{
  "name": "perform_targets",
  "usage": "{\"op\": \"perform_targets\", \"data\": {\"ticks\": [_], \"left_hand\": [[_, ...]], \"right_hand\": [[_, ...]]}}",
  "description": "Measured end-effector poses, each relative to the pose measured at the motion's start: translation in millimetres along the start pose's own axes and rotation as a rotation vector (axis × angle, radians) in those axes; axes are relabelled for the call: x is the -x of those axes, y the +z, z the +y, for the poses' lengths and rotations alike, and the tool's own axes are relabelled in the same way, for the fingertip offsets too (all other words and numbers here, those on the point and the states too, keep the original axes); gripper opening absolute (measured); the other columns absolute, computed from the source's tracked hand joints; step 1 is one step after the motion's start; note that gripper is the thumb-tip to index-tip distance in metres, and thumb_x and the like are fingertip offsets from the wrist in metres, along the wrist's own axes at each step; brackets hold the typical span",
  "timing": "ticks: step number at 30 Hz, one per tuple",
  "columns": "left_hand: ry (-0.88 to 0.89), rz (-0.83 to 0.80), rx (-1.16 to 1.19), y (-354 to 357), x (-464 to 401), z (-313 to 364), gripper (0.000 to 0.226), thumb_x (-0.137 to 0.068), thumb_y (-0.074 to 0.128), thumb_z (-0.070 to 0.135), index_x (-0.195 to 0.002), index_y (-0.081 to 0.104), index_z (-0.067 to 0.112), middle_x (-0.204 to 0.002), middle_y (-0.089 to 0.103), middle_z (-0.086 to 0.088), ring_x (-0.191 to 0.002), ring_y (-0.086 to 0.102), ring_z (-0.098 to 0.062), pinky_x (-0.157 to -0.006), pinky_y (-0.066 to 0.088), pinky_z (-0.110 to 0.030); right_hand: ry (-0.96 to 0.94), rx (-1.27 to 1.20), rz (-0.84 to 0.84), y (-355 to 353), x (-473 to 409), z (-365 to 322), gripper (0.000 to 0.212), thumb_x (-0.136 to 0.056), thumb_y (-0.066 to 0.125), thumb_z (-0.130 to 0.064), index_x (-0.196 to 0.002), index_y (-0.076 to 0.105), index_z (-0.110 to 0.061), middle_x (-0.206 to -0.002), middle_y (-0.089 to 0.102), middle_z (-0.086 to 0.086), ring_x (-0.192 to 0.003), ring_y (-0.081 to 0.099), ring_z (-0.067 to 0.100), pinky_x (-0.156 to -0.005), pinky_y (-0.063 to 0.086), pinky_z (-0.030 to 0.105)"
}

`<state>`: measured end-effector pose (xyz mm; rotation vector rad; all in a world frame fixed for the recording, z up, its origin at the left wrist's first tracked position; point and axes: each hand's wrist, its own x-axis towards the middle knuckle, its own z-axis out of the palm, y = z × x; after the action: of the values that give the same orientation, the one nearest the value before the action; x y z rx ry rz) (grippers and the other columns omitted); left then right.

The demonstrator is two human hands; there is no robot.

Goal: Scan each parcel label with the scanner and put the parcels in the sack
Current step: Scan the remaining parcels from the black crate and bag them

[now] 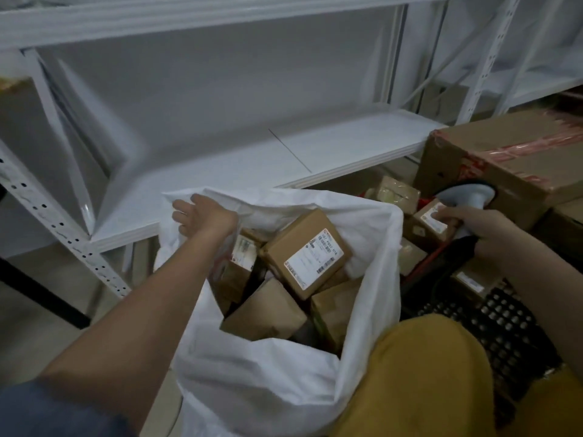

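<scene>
Left hand [202, 216], mid-left of frame, grips the far rim of the white sack [277, 383], fingers curled into the fabric – prob. holding the mouth open so parcels drop in w/o snagging. Sack fills the lower centre and is already well loaded: several brown cardboard parcels lie jumbled inside, tilted against each other. Top parcel [307, 253] sits label-up at centre; its white label has barcodes and a few characters but too blurred to read for sure. A second label shows on a parcel [243, 250] just left of it, also unreadable.

Right hand [470, 228], mid-right, is closed round the handle of the scanner [465, 195], grey head pointing away from the person toward the pile outside the sack. It looks aimed at the small parcel [432, 220] just below the head, label facing up – so the step in hand seems to be scanning the next one. Can't tell if the trigger is pressed.

More unscanned parcels lie around that one at right, some on a black perforated crate [504, 320] lower right. Big carton [504, 162] w/ red tape sits upper right; red print on its side, not legible. White shelf [252, 162] runs behind the sack, upper half of frame. Yellow-clad knee lower right, touching the sack
</scene>
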<state>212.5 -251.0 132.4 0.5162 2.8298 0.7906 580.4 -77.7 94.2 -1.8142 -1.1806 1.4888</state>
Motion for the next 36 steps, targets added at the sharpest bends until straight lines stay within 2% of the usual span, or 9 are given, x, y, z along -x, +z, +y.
{"op": "perform_targets", "data": {"ticks": [2, 7, 12, 14, 17, 20, 25, 29, 36], "left_hand": [[0.160, 0.006, 0.049, 6, 19, 28, 0.058, -0.083, 0.067, 0.022, -0.130, 0.037, 0.008, -0.140, 0.024, -0.017, -0.126, 0.030, -0.035, -0.101, 0.036, -0.039], [0.651, 0.002, 0.184, 46, 110, 114, 0.056, -0.085, 0.066, 0.023, -0.133, 0.038, 0.016, -0.134, 0.027, -0.008, -0.124, 0.031, -0.026, -0.100, 0.035, -0.034], [0.951, -0.263, 0.227, 138, 204, 193, 0.052, -0.085, 0.067, 0.029, -0.130, 0.042, 0.020, -0.132, 0.029, -0.005, -0.123, 0.031, -0.023, -0.103, 0.036, -0.033], [0.956, -0.404, 0.131, 194, 229, 214, 0.053, -0.086, 0.064, 0.030, -0.131, 0.041, 0.018, -0.138, 0.028, -0.007, -0.127, 0.031, -0.026, -0.102, 0.033, -0.034], [0.914, -0.650, -0.036, 290, 254, 236, 0.054, -0.087, 0.062, 0.028, -0.133, 0.039, 0.013, -0.141, 0.029, -0.010, -0.130, 0.032, -0.030, -0.105, 0.035, -0.037], [0.952, -0.763, -0.129, 377, 269, 255, 0.052, -0.091, 0.059, 0.025, -0.137, 0.037, 0.011, -0.142, 0.031, -0.008, -0.132, 0.034, -0.028, -0.106, 0.037, -0.038], [1.032, -0.716, -0.130, 478, 287, 279, 0.063, -0.092, 0.061, 0.032, -0.143, 0.028, 0.018, -0.149, 0.017, -0.009, -0.130, 0.031, -0.032, -0.102, 0.040, -0.045], [1.015, -0.754, -0.162, 524, 289, 287, 0.063, -0.091, 0.062, 0.034, -0.144, 0.030, 0.029, -0.157, -0.002, -0.009, -0.139, 0.016, -0.037, -0.110, 0.031, -0.049], [0.975, -0.619, -0.067, 558, 288, 289, 0.050, -0.083, 0.070, 0.039, -0.120, 0.040, 0.025, -0.139, 0.033, -0.013, -0.125, 0.036, -0.033, -0.102, 0.040, -0.047]], "right_hand": [[-0.008, -0.033, 0.043, -22, -10, 4, 0.049, -0.052, 0.092, -0.029, -0.084, 0.064, -0.004, -0.052, 0.055, 0.008, -0.041, 0.054, 0.022, -0.052, 0.046, 0.033], [-0.022, -0.169, 0.220, -56, 12, 25, 0.023, -0.088, 0.073, -0.018, -0.101, 0.064, -0.002, -0.067, 0.058, 0.009, -0.056, 0.051, 0.020, -0.055, 0.045, 0.037], [0.012, -0.203, 0.340, -105, -41, 72, 0.031, -0.088, 0.072, -0.019, -0.106, 0.055, -0.001, -0.082, 0.059, 0.017, -0.066, 0.055, 0.026, -0.065, 0.048, 0.045], [0.042, -0.199, 0.336, -128, -72, 91, 0.044, -0.087, 0.073, -0.023, -0.120, 0.055, -0.001, -0.098, 0.064, 0.020, -0.077, 0.060, 0.030, -0.073, 0.051, 0.049], [0.014, -0.189, 0.321, -157, -108, 117, 0.035, -0.091, 0.069, -0.020, -0.118, 0.051, -0.005, -0.089, 0.061, 0.015, -0.071, 0.056, 0.024, -0.062, 0.048, 0.037], [-0.013, -0.236, 0.292, -178, -146, 133, 0.028, -0.092, 0.068, -0.019, -0.115, 0.053, -0.012, -0.099, 0.070, 0.016, -0.071, 0.059, 0.020, -0.056, 0.048, 0.032], [-0.027, -0.394, 0.333, -195, -199, 145, 0.012, -0.092, 0.067, -0.016, -0.097, 0.057, -0.018, -0.092, 0.073, 0.007, -0.065, 0.057, 0.015, -0.056, 0.052, 0.030], [-0.001, -0.457, 0.364, -197, -214, 153, 0.015, -0.093, 0.067, -0.016, -0.104, 0.059, -0.013, -0.092, 0.073, 0.008, -0.061, 0.055, 0.014, -0.053, 0.050, 0.028], [0.046, -0.542, 0.378, -203, -226, 156, 0.023, -0.093, 0.066, -0.011, -0.114, 0.056, -0.009, -0.094, 0.072, 0.012, -0.056, 0.051, 0.012, -0.052, 0.046, 0.026]]}}
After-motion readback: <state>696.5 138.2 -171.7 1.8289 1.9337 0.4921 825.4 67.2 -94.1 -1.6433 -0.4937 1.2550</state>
